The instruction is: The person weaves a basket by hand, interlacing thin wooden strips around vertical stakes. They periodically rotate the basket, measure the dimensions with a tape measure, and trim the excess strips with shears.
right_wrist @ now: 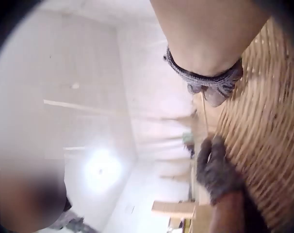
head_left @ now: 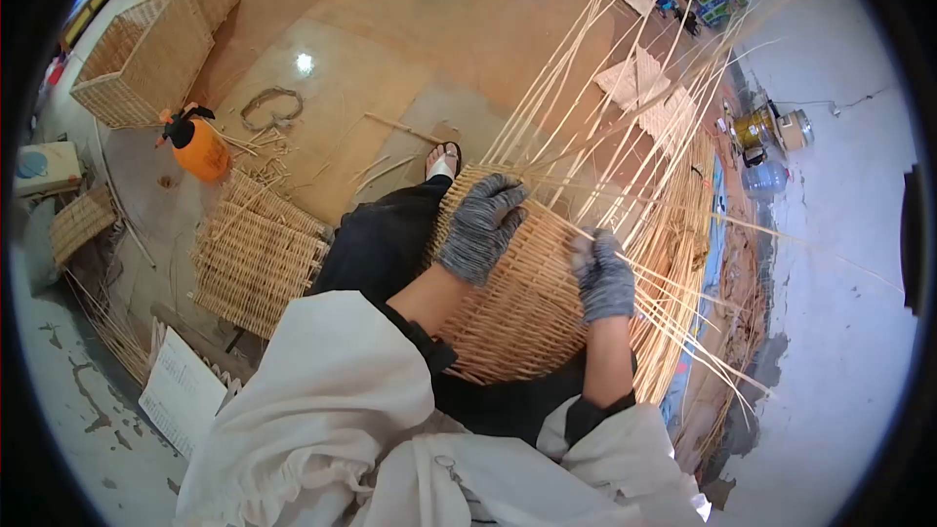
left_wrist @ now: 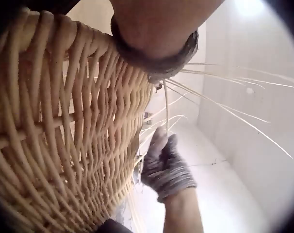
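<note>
A woven wicker panel (head_left: 517, 303) lies across the person's lap, long loose strands fanning out from its far edge. On that edge the gloved left hand (head_left: 483, 229) pinches a wicker strand (right_wrist: 204, 114), fingertips right at the weave. Further right along the edge, the gloved right hand (head_left: 603, 273), blurred in the head view, grips the same strand between thumb and fingers. In the left wrist view this strand runs down from the left hand's cuff to the right hand (left_wrist: 167, 167). Both gloves are grey and knitted.
Loose strands (head_left: 673, 244) lie in a bundle on the right by the wall. Left of the legs are another woven panel (head_left: 254, 263), an orange spray bottle (head_left: 200, 146) and tall wicker baskets (head_left: 156, 59). A coil of cane (head_left: 271, 109) and offcuts lie on the floor.
</note>
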{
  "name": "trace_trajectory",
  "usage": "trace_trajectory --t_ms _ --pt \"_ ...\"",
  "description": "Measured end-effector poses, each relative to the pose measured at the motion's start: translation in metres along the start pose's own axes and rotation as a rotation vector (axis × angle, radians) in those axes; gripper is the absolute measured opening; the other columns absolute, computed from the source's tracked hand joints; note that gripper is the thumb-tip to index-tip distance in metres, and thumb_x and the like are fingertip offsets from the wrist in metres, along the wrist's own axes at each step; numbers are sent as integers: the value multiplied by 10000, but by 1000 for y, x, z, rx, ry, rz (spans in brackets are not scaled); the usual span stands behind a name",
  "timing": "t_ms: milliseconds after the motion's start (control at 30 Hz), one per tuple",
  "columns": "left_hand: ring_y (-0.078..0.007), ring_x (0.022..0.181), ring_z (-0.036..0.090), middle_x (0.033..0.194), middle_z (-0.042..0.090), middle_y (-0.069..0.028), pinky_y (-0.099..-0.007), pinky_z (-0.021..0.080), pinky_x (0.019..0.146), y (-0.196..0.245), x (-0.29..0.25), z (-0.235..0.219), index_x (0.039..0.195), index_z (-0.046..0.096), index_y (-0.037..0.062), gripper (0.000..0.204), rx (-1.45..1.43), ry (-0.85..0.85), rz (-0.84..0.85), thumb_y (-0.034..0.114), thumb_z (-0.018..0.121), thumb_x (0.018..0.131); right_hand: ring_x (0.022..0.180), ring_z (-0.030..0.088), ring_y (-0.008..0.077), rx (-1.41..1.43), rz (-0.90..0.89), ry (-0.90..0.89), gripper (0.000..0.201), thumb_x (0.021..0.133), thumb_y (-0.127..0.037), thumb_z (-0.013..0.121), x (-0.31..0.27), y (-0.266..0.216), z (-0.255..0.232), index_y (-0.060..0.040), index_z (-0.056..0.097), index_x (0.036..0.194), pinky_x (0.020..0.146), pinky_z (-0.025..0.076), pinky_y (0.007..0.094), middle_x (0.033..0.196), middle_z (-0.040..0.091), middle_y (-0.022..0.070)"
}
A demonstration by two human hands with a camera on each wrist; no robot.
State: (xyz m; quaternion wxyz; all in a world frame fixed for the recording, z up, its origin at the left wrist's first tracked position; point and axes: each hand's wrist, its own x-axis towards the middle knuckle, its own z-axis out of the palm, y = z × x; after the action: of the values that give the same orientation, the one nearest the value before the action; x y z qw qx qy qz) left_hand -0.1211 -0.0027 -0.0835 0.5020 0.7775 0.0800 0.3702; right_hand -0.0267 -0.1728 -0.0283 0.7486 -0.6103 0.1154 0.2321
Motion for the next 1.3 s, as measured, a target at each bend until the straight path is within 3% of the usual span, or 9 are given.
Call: trace_trajectory --t_ms 233,367,600,667,733,800,1100,1167,1300 --pt "-309 931 526 1011 543 -130 -398 452 800 -5 20 7 967 635 39 337 492 -63 393 165 672 657 812 611 235 -505 -378 -329 215 831 -79 566 102 -45 14 13 558 1025 676 515 309 952 604 131" --pt "-322 966 490 1044 526 -144 -420 419 839 17 20 11 1000 621 38 396 586 -111 240 286 659 694 741 568 225 -1169 -1374 84 202 796 -81 555 141 -42 103 -7 570 983 682 468 310 861 592 100" --pt "-333 1065 450 1088 512 -156 -458 334 964 25 15 27 1047 606 94 396 360 -271 -5 348 615 745 618 526 92 360 -162 -2 55 853 -98 527 75 18 -82 -47 524 833 447 411 213 689 521 36" --pt "-320 1111 432 1103 517 -142 -491 259 1017 8 3 56 1125 578 137 480 593 -123 512 433 607 749 682 533 121 -24 -224 -40 94 873 -110 520 47 -5 -65 -21 545 854 577 461 269 754 530 45" --pt "-314 1109 436 1107 518 -151 -510 215 1024 36 12 69 1218 505 175 592 724 -448 237 489 612 728 822 544 164 -512 -360 -85 222 841 -162 584 53 -30 -56 28 547 950 800 468 332 856 550 64" --pt "-323 1151 410 1149 502 -168 -543 94 1050 58 24 76 1342 374 214 742 814 -696 20 565 579 721 666 553 150 -1044 -1108 -178 153 853 -127 558 115 -35 -45 -6 528 941 627 473 246 792 562 75" --pt "-325 1150 407 1168 495 -146 -546 141 1034 18 -16 136 1259 500 197 582 772 -94 220 484 580 759 666 560 149 29 -58 104 32 845 -27 519 41 -43 -116 -16 544 862 516 466 262 814 579 88" --pt "-318 1165 415 1194 493 -134 -541 153 1030 32 -7 158 1269 483 214 597 574 -294 285 493 595 752 698 564 181 69 -74 70 76 875 -38 486 60 -46 -161 -11 552 901 560 460 277 833 577 111" --pt "-287 1234 377 1234 499 -113 -569 120 1021 87 13 164 1267 473 240 620 792 -856 4 575 553 752 763 503 189 -1496 -366 -206 199 928 -132 418 80 -96 -157 -62 594 988 690 439 318 819 537 69"
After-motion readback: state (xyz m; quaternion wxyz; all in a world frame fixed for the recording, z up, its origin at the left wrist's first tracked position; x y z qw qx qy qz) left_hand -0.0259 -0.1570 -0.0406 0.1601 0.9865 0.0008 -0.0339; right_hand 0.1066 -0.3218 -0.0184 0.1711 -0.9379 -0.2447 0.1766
